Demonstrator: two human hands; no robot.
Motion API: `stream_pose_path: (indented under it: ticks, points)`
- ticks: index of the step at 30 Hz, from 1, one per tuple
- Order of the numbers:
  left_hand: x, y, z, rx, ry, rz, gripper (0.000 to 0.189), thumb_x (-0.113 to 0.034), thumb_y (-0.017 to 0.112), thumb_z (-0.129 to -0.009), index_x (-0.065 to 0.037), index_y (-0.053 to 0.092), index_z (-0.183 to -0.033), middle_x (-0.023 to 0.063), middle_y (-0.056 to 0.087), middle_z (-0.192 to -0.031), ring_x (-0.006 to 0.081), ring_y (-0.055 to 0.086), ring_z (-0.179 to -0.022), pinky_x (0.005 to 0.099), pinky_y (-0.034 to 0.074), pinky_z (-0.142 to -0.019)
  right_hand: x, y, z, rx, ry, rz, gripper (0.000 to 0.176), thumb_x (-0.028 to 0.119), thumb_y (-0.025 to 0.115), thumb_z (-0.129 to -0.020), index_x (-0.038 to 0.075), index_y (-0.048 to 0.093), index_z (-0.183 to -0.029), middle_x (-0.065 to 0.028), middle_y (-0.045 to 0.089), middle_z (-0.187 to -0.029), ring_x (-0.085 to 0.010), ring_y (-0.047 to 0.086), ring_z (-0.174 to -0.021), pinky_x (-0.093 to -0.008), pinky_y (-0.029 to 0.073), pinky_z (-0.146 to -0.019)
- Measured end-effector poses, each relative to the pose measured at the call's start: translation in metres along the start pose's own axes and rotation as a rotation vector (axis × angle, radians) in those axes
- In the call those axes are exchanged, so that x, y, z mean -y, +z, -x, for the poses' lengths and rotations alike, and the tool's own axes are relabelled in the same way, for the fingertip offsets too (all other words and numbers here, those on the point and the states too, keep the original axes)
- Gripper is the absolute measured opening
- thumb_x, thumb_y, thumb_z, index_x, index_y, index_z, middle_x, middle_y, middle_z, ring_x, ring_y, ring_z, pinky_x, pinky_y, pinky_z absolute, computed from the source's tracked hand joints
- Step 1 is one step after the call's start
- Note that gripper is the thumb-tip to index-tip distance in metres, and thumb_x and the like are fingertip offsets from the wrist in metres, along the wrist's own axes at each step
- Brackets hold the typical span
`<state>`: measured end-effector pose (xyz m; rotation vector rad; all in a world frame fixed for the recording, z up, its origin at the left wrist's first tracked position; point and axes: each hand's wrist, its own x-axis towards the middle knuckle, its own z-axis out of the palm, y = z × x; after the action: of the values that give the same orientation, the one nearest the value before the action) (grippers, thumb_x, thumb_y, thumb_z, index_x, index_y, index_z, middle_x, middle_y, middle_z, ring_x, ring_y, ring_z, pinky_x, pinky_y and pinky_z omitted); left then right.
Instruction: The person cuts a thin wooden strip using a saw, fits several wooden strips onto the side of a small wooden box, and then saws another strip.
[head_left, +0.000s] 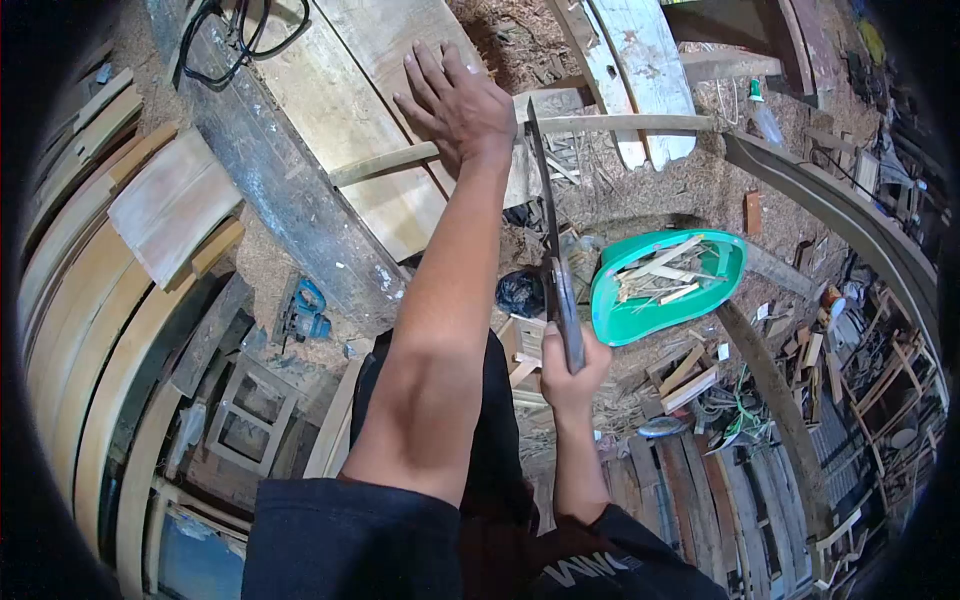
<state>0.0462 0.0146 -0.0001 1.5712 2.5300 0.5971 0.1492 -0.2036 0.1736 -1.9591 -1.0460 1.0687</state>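
Observation:
My left hand [462, 105] lies palm down with fingers spread, pressing over a narrow wooden strip [630, 122] and the wide planks beneath it. The thumb is hidden. My right hand [573, 368] is wrapped round the handle of a handsaw [551, 215]. Its dark blade points away from me, and its far end meets or crosses the strip just right of my left hand; whether it has cut in cannot be told. The strip runs crosswise over the wide planks [335, 110] and a pale painted board [645, 75].
A green tub [640, 322] of wood scraps stands right of the saw. A blue power tool [305, 312] rests on the sawdust-covered ground at left. Stacked boards [85, 310] line the left side; a black cable [245, 45] lies at top left. Scrap wood [690, 385] litters the right.

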Motion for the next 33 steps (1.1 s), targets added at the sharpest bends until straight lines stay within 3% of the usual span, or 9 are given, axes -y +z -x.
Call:
stream_pose_path:
  ticks: [3,11,13,17,21,23,27,30,33]
  points:
    - [0.001,-0.002,0.002,-0.007,0.01,-0.02,0.05,-0.023,0.046,-0.092,-0.006,0.045,-0.14,0.0171,0.031,-0.156,0.0339,0.019,-0.149,0.0586,0.004,-0.118,0.001,0.014,-0.046,0.035,0.214,-0.091,0.018,0.007,0.064,-0.085,0.0,0.059,-0.069,0.0014,0.047,-0.054,-0.0041,0.043,-0.053,-0.027,0.037,-0.048]
    - [0.0,-0.004,0.002,-0.012,0.013,0.001,0.049,-0.024,0.047,-0.093,-0.006,0.046,-0.138,0.0187,0.03,-0.156,0.0346,0.019,-0.149,0.0589,0.006,-0.118,0.008,0.003,-0.01,0.014,0.006,0.01,0.022,0.008,0.065,-0.086,0.002,0.057,-0.066,-0.0019,0.044,-0.053,-0.0055,0.046,-0.052,-0.0271,0.037,-0.048]
    - [0.0,0.0,0.001,-0.008,0.011,-0.014,0.049,-0.023,0.046,-0.093,-0.006,0.046,-0.139,0.0174,0.03,-0.156,0.0337,0.019,-0.149,0.059,0.006,-0.118,-0.005,0.023,-0.041,0.011,0.136,-0.05,0.023,0.008,0.066,-0.085,0.002,0.055,-0.066,-0.0014,0.046,-0.052,-0.0062,0.046,-0.05,-0.0281,0.038,-0.048]
    - [-0.001,-0.004,0.005,0.004,-0.005,-0.017,0.049,-0.024,0.045,-0.094,-0.006,0.047,-0.139,0.0162,0.029,-0.157,0.0326,0.018,-0.149,0.059,0.006,-0.118,-0.008,0.034,-0.065,0.047,0.083,-0.021,0.018,0.009,0.066,-0.085,0.001,0.06,-0.07,-0.0014,0.05,-0.054,-0.0066,0.048,-0.051,-0.0278,0.04,-0.048]
    - [0.002,0.002,0.001,0.01,-0.013,0.0,0.055,-0.023,0.051,-0.088,-0.008,0.047,-0.14,0.016,0.027,-0.159,0.0319,0.016,-0.15,0.0605,0.002,-0.118,-0.012,-0.001,0.001,0.008,-0.072,-0.026,0.017,0.01,0.066,-0.085,0.001,0.062,-0.072,-0.0017,0.05,-0.055,-0.0064,0.048,-0.051,-0.0276,0.039,-0.048]
    - [0.003,-0.001,0.005,0.015,-0.015,-0.015,0.054,-0.023,0.051,-0.088,-0.009,0.047,-0.14,0.0157,0.027,-0.159,0.0316,0.017,-0.15,0.0602,0.002,-0.118,-0.008,0.014,-0.027,0.041,0.182,-0.03,0.018,0.01,0.067,-0.085,0.001,0.061,-0.071,-0.0011,0.049,-0.054,-0.0061,0.047,-0.051,-0.0279,0.038,-0.048]
    - [-0.001,-0.002,0.0,-0.012,-0.004,0.002,0.048,-0.023,0.046,-0.093,-0.006,0.047,-0.139,0.0167,0.029,-0.157,0.0332,0.018,-0.149,0.0584,0.003,-0.118,-0.009,0.039,-0.078,0.058,0.122,-0.021,0.022,0.011,0.068,-0.085,0.001,0.057,-0.068,-0.0019,0.047,-0.053,-0.008,0.044,-0.049,-0.0293,0.036,-0.047]
    - [0.001,-0.002,0.002,0.0,0.004,0.003,0.049,-0.023,0.046,-0.093,-0.006,0.047,-0.139,0.0167,0.029,-0.157,0.0332,0.018,-0.149,0.0581,0.003,-0.119,-0.01,0.005,-0.005,0.073,0.021,0.049,0.022,0.01,0.067,-0.085,0.0,0.058,-0.069,-0.0016,0.048,-0.053,-0.0088,0.044,-0.049,-0.0286,0.036,-0.047]
    - [0.002,0.0,0.001,-0.007,0.001,0.002,0.051,-0.022,0.048,-0.091,-0.006,0.046,-0.14,0.0173,0.028,-0.157,0.0335,0.017,-0.149,0.0583,0.002,-0.119,-0.026,0.008,-0.011,-0.019,0.012,-0.018,0.021,0.01,0.067,-0.086,0.0,0.059,-0.069,0.0006,0.048,-0.055,-0.0077,0.044,-0.05,-0.028,0.036,-0.048]
